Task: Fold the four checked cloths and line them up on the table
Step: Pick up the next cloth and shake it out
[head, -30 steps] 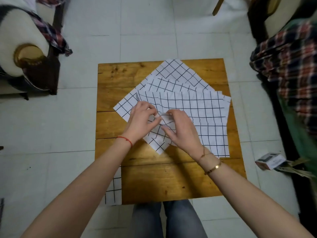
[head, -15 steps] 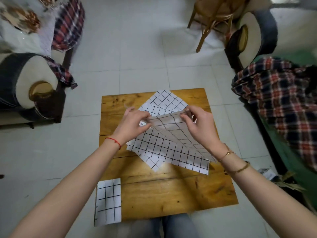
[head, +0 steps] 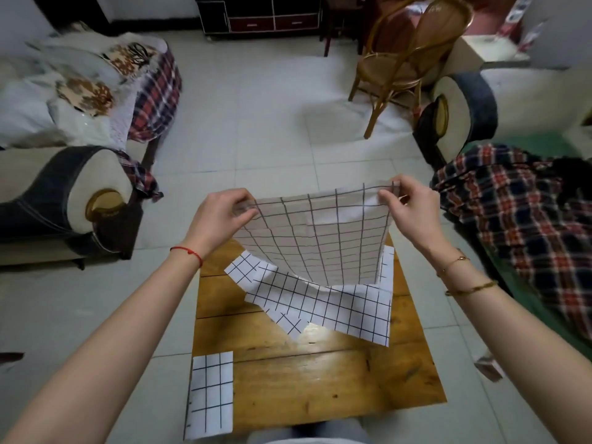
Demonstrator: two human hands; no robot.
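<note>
I hold a white checked cloth (head: 320, 238) up above the wooden table (head: 320, 379). My left hand (head: 221, 216) pinches its top left corner and my right hand (head: 403, 206) pinches its top right corner. The cloth hangs down and its lower part curls forward onto the table. Under it lie more unfolded checked cloths (head: 250, 270), overlapping at angles. One folded checked cloth (head: 209, 398) lies at the table's near left corner and overhangs the edge.
A sofa arm (head: 73, 200) stands to the left of the table. A plaid blanket (head: 525, 219) covers seating on the right. A rattan chair (head: 413, 52) stands beyond the table. My knees (head: 320, 431) are at the near edge.
Both hands have lifted the top cloth off the pile and moved apart, spreading it out in the air. The camera has tilted up and shows more of the room.
</note>
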